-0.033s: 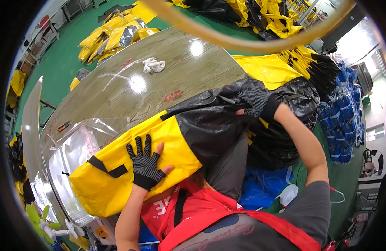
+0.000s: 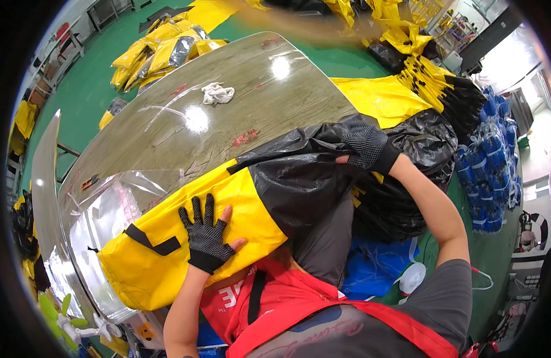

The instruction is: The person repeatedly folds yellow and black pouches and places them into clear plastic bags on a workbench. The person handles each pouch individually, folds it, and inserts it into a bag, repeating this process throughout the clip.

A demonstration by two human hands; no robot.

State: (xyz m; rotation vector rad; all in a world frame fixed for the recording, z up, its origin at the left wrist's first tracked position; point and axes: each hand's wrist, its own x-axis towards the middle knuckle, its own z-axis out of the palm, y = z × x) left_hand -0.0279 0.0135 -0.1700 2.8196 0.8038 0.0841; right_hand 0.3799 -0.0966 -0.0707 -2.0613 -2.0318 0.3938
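Glossy wood-grain bench (image 2: 257, 101) carries your yellow-and-black woven fabric bag (image 2: 228, 227), lying flat along its near edge over a clear plastic sheet (image 2: 108, 209). Your left hand (image 2: 207, 235), in a black dotted glove, presses flat with fingers spread on the yellow part. Your right hand (image 2: 365, 146), gloved alike, is clamped on the bag's black end. A white crumpled rag (image 2: 217, 93) lies well apart.
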